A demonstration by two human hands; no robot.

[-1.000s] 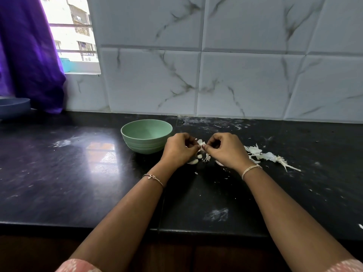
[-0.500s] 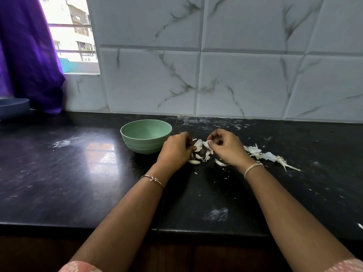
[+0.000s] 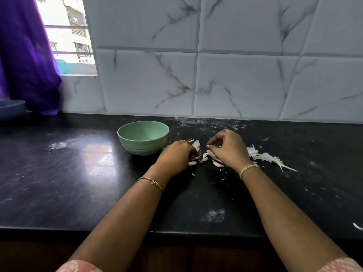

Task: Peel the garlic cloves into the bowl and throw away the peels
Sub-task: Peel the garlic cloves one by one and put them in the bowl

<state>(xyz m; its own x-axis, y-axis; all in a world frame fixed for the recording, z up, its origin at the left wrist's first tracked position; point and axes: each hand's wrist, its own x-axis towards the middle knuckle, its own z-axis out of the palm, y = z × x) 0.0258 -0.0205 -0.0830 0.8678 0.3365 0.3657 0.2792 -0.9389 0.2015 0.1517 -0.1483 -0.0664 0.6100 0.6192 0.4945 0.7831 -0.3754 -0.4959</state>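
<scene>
Head view. A black counter (image 3: pixel 59 183) runs below a marbled tile wall (image 3: pixel 235 81). A green bowl (image 3: pixel 141 149) stands upright toward the back edge, about midway along the counter.

Just right of the bowl lie the garlic cloves (image 3: pixel 204 157), a small scatter on the counter between the two hands. The left hand (image 3: pixel 176 157) rests knuckles-up at the left of the scatter and close beside the bowl. Its fingers curl down among the cloves, but its own back hides whether they pinch one. The right hand (image 3: pixel 228 149) rests at the right of the scatter with its fingers curled and the fingertips drawn in to the thumb. Whether anything is held there cannot be told.

White peels (image 3: pixel 261 156) trail from beside the right hand toward the counter's right edge. A lone scrap (image 3: pixel 357 226) lies near the front right corner. Each wrist carries a thin bracelet: left (image 3: pixel 151 182), right (image 3: pixel 249 169).

At the left edge, near the back, sits a blue plate (image 3: pixel 11 108), with a purple curtain (image 3: pixel 25 55) and a window (image 3: pixel 66 36) above it.
</scene>
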